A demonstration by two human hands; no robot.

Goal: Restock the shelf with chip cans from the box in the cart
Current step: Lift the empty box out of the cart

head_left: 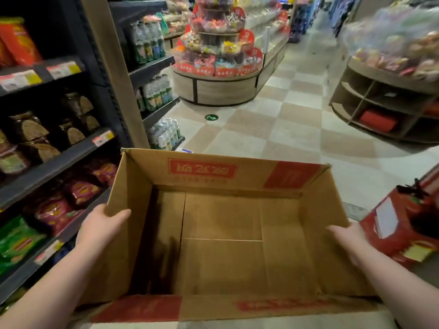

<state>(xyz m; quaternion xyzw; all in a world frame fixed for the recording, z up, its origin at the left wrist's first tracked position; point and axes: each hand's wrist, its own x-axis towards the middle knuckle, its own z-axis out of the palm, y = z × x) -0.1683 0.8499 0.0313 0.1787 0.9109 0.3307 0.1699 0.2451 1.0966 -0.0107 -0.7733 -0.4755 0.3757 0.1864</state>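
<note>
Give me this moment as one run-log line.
cardboard box: open, no cans inside | left hand: grips left wall | right hand: grips right wall | shelf: snack bags, at left

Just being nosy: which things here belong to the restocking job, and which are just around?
Job: empty brown cardboard box; left hand, right hand holding its sides; dark snack shelf.
Around: round tiered sweets display; red carton; bottled drinks.

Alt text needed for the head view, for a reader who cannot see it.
The left hand and right hand grip the side walls of an empty cardboard box. Shelves of bagged snacks stand to the left; a tiered candy display stands ahead on a checkered floor.
</note>
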